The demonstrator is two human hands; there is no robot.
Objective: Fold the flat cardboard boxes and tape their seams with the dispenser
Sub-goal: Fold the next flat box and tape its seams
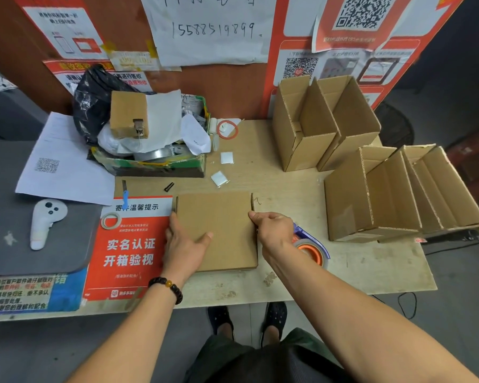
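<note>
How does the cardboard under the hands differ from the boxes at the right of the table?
The cardboard box under the hands lies flat and closed on top; the folded boxes stand taller, open, flaps up. The left hand and right hand touch the first; nobody touches the others. Both are plain brown corrugated cardboard.

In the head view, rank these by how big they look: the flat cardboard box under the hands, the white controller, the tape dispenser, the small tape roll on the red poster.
1. flat cardboard box
2. white controller
3. tape dispenser, partly hidden by the right hand, so unsure against the controller
4. small tape roll

A pale wooden table (pixel 357 272) stands against a brown wall (pixel 227 87) papered with posters (pixel 210 29), grey floor (pixel 454 286) beneath.
</note>
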